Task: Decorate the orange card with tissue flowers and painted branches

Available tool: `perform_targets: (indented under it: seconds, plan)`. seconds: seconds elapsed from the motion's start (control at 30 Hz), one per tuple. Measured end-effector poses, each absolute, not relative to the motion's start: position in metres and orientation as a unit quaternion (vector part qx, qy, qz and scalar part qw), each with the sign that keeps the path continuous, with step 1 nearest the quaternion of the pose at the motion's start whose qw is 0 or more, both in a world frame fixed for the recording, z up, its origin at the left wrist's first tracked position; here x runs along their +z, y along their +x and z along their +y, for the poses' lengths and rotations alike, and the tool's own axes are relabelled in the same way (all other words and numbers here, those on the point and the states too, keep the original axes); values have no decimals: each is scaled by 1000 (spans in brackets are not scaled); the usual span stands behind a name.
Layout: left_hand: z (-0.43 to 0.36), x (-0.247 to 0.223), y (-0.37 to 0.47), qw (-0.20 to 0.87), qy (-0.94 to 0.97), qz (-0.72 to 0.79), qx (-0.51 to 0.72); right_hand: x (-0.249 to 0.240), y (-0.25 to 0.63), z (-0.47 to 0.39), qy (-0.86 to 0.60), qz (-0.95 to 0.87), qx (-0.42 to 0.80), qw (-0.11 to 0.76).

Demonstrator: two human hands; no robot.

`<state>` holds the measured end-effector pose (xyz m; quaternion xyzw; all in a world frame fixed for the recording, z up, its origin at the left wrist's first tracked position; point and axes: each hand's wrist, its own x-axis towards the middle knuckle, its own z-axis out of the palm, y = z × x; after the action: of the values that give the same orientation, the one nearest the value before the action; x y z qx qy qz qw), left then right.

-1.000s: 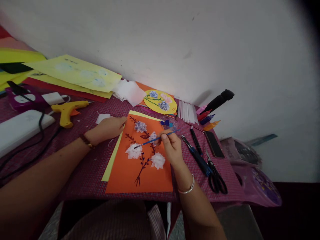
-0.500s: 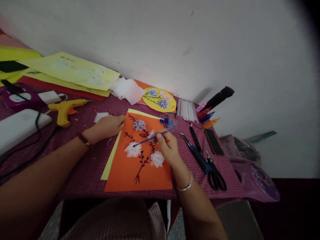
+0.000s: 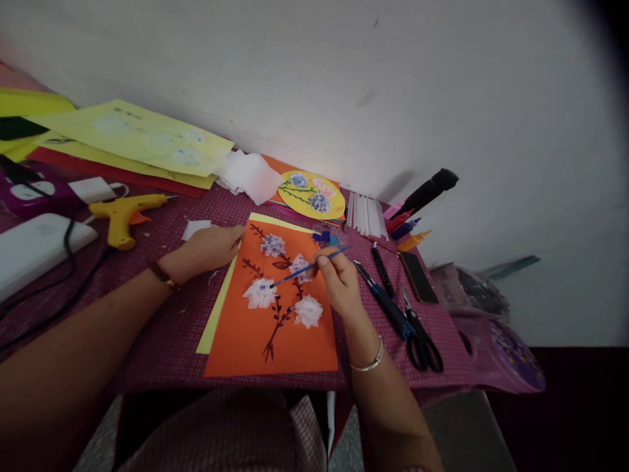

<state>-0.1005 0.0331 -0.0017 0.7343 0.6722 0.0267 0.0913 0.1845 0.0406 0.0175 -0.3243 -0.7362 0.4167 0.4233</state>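
My right hand pinches a thin blue paintbrush. The brush tip touches the right part of the left white paper flower, where a small blue mark shows. This flower is on an orange sheet with dark painted stems. Two upper flowers carry blue-purple colour, while the lower right flower is white. My left hand rests at the sheet's upper left edge, its fingertips partly hidden, so its grip is unclear. Behind my right hand is a clear palette with blue paints.
A yellow glue gun and a white power strip lie at left. Right of the sheet are a cutter, scissors, a black pen and a phone. An oval flower card lies behind.
My right hand has moved slightly right with the brush, and its tip has shifted right on the left flower. A blue mark now shows there. My left hand stays at the sheet's edge.
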Motion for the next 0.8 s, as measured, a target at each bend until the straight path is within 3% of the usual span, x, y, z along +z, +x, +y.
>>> perform_targets:
  seconds: [0.37,0.57,0.8]
  plan:
    - [34,-2,-101,94,735,671,26,14,184,42,-332,-732,405,437]
    - [34,-2,-101,94,732,674,21,12,178,40,-328,-756,419,381]
    - [32,0,-100,95,734,672,24,15,178,40,-334,-731,427,414]
